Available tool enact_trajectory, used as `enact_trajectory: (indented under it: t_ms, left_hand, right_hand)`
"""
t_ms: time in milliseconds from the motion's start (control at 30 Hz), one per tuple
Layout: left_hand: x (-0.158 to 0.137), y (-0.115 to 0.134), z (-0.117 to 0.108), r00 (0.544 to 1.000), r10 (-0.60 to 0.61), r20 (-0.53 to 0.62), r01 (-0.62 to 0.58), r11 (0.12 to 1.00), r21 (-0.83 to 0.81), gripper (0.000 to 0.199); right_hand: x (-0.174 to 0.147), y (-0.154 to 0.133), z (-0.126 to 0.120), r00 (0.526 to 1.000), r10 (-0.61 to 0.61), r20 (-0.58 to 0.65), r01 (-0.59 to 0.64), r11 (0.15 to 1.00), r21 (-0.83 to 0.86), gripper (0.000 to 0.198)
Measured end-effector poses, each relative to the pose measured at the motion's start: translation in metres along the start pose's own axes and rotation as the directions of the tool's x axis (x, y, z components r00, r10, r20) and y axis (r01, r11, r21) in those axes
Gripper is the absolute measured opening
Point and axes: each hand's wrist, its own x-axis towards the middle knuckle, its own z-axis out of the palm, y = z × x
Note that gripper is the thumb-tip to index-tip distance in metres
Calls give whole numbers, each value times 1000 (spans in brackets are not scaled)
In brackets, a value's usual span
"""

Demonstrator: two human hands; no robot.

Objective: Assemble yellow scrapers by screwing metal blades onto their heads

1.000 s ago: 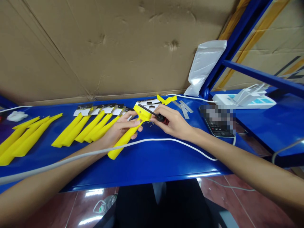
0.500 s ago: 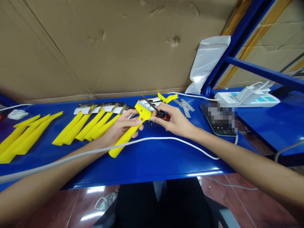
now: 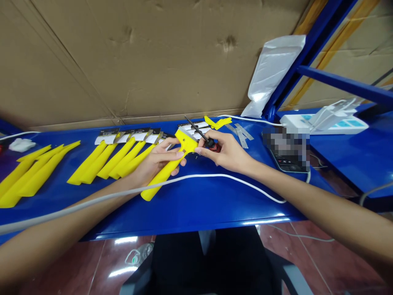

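Note:
My left hand (image 3: 162, 157) is closed round the neck of a yellow scraper (image 3: 161, 178), whose handle slants down toward me and whose wide head points up and away. In my right hand (image 3: 227, 151) is a screwdriver (image 3: 196, 128) with a dark shaft and a red-black handle; the shaft points up and left, past the scraper's head. The right thumb and fingertips also reach the right edge of that head. Behind the hands lie loose yellow head pieces (image 3: 217, 122) and several thin metal blades (image 3: 241, 135).
Several carded yellow scrapers (image 3: 106, 162) lie left on the blue table (image 3: 202, 205), with more yellow handles (image 3: 39, 174) farther left. A white cable (image 3: 215, 175) crosses above my forearms. To the right are a phone (image 3: 285, 157), a power strip (image 3: 337, 125) and a plastic bag (image 3: 274, 71).
The view has shifted slightly. My hands keep almost the same pose, with the scraper in the left and the screwdriver in the right.

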Motion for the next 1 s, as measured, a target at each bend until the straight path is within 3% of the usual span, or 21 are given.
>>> enact_trajectory:
  t_ms: [1000]
  left_hand:
    - [-2,0,0,1000,-4,18,4,1000,23,40]
  right_hand:
    - [-2,-6,1,1000,-27,-12,27,998,-55,27]
